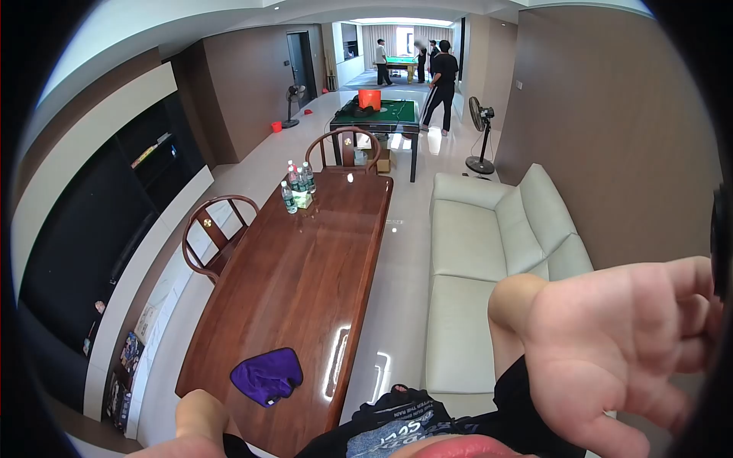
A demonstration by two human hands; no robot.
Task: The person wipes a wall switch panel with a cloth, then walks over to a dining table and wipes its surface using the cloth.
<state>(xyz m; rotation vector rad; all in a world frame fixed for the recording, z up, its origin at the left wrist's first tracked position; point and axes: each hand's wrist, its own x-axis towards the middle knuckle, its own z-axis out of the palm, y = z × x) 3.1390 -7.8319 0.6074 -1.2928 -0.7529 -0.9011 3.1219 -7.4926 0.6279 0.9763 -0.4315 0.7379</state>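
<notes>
Right hand [603, 351] up at four o'clock, palm bare, fingers loosely bent! Left hand [179, 449], seven o'clock, cropped, can't tell its grip; purple cloth [267, 376] lies just beyond, on the table [305, 259]!

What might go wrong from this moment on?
First, the right hand looms close to the head camera and covers much of the lower right, so it could hide whatever happens there. Second, the purple cloth lies loose near the near end of the table; a sweeping arm might drag it off. Third, the bottles stand clustered at the far left corner and might topple if bumped.
</notes>
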